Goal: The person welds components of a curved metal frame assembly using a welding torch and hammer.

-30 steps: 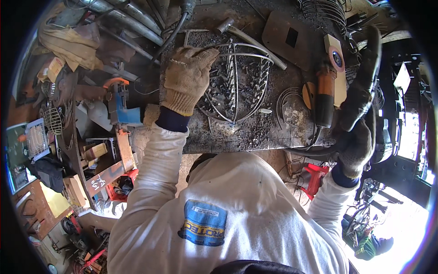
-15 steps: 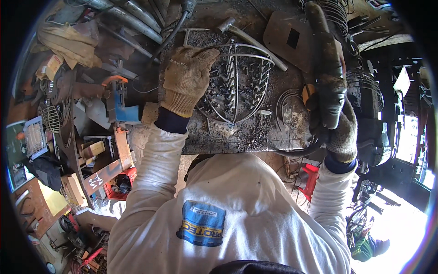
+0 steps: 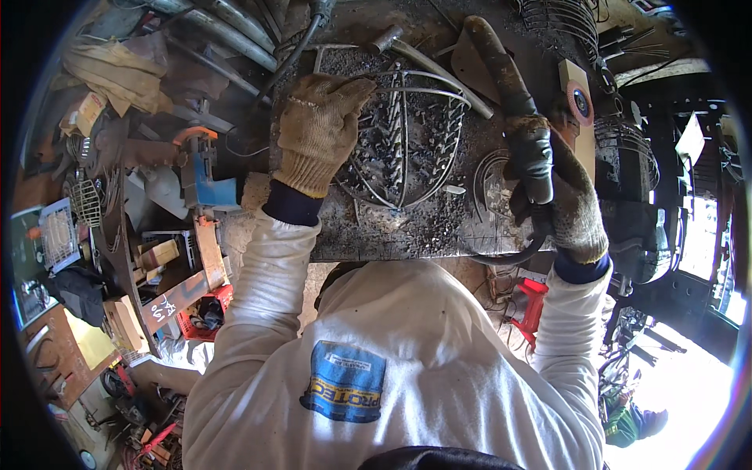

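On the grimy bench lies a round frame of bent metal rod [image 3: 403,141], its bars crossing in the middle. My left hand [image 3: 319,129], in a tan knit glove, is closed on its upper left rim. My right hand [image 3: 578,200], gloved too, is wrapped round a long dark welding holder [image 3: 495,66] with a black grip, raised over the bench's right side. A black cable [image 3: 513,258] curves away below that hand. Behind the holder, partly hidden, lies a flat brown plate [image 3: 468,69]. A hammer [image 3: 439,74] rests just beyond the frame.
Dark metal bits cover the bench top [image 3: 376,239]. Right of the holder is a disc tool [image 3: 580,102], with wire coils [image 3: 560,23] farther back. Metal pipes [image 3: 227,31] lie at far left, above a blue-and-orange tool [image 3: 210,176]. A red object [image 3: 531,309] stands below the bench.
My right hand has swung the holder leftward, so it now covers much of the brown plate and uncovers the disc tool. My left hand stays on the frame, nearly unmoved.
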`<state>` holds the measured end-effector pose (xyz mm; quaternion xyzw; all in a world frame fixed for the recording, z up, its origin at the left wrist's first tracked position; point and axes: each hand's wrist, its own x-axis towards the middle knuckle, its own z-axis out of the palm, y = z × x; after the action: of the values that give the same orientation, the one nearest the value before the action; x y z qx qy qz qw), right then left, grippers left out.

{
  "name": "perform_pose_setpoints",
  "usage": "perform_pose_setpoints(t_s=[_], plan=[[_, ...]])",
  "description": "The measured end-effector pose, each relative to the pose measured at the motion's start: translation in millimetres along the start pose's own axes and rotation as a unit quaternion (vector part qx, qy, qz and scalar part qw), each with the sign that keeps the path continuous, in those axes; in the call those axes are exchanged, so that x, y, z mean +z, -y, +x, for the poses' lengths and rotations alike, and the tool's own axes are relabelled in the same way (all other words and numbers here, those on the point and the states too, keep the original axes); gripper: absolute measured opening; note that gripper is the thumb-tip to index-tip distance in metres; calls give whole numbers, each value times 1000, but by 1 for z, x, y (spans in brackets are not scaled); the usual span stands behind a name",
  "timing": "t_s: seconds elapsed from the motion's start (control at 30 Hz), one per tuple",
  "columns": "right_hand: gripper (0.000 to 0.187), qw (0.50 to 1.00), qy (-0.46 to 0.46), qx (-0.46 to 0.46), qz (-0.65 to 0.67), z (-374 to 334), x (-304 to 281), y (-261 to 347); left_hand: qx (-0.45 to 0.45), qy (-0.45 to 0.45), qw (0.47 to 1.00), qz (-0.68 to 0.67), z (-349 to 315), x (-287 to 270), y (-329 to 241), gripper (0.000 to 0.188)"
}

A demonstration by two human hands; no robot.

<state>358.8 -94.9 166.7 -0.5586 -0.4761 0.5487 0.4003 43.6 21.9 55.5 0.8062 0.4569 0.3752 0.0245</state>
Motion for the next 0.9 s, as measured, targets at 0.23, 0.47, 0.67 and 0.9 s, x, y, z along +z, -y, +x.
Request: perform_pose_setpoints(t_s=[0.23,0.47,0.67,0.9], plan=[[58,990,64,100,82,13,-6,11,31,-15,999,14,8,-6,-7,35],[63,993,39,86,66,18,10,14,40,-18,999,17,9,-6,-9,31],[60,994,77,20,-69,22,4,6,33,-16,999,20,11,-9,-11,33],[59,995,52,83,6,21,17,20,24,-17,999,36,9,-8,-12,30]])
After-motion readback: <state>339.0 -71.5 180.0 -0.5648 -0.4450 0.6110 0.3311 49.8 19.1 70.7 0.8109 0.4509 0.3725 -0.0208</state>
